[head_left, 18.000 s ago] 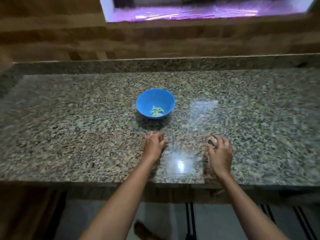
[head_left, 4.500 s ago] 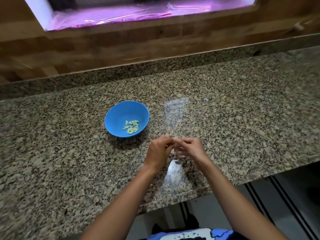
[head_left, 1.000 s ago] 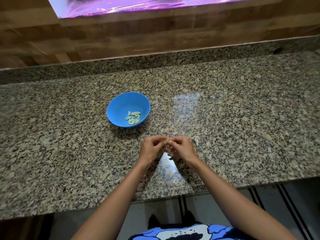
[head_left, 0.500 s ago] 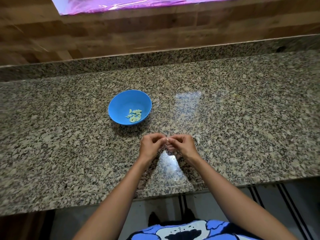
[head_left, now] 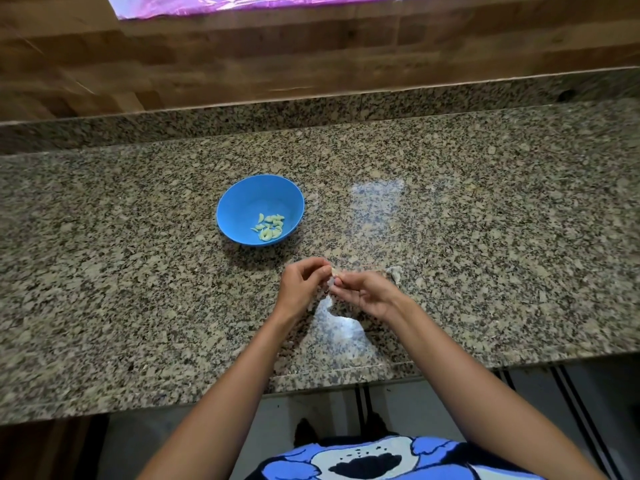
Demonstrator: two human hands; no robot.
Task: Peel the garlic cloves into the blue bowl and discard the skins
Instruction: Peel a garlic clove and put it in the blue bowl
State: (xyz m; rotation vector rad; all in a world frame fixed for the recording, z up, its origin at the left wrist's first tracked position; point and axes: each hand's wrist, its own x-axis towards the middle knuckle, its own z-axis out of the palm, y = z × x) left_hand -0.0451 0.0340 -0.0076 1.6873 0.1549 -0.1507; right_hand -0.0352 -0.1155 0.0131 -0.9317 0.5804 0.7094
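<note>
Centrally, our left grip and right grip both pinch one clove above the surface, fingertips meeting. Upper left of them sits the bowl with peeled cloves; skins lie just right.

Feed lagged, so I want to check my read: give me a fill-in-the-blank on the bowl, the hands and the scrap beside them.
The peeled cloves lie in the ____ bowl.
The left hand and right hand pinch one clove ____ them.
A whitish scrap lies on the counter beside the ____ hand.
Missing words: blue; between; right.
</note>
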